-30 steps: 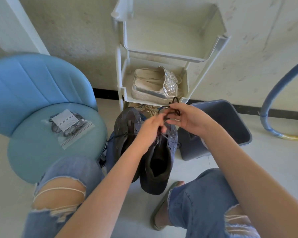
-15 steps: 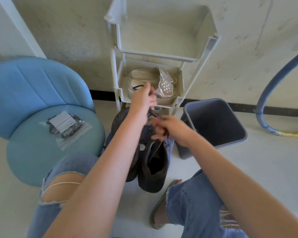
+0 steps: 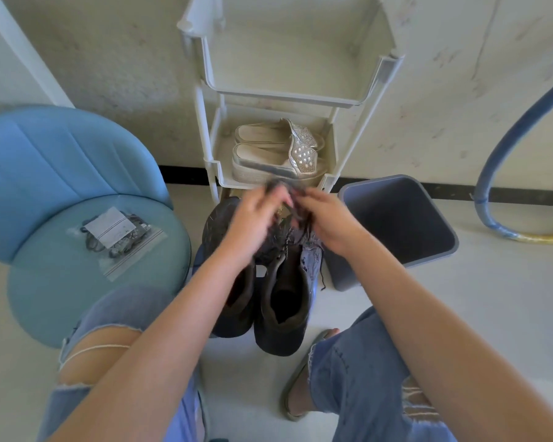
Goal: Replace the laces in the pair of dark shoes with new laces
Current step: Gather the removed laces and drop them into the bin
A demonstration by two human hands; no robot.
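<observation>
Two dark shoes stand side by side on the floor between my knees, the right shoe (image 3: pixel 283 301) nearer and the left shoe (image 3: pixel 233 282) partly behind my forearm. Both hands hover above their toes. My left hand (image 3: pixel 256 218) and my right hand (image 3: pixel 326 218) are close together, fingers curled round a bunched dark lace (image 3: pixel 296 207) that runs down to the right shoe. The picture is blurred there. A clear zip bag of new laces (image 3: pixel 115 240) lies on the blue chair's seat.
A blue chair (image 3: pixel 61 193) stands at left. A white shelf rack (image 3: pixel 272 100) with silver sandals (image 3: pixel 278 154) is against the wall ahead. A grey bin (image 3: pixel 393 228) sits right of the shoes. A blue hose (image 3: pixel 505 148) curves at far right.
My left hand, raised high with the lace half a second ago, has come down beside my right hand. Both hands now bunch the lace above the shoes.
</observation>
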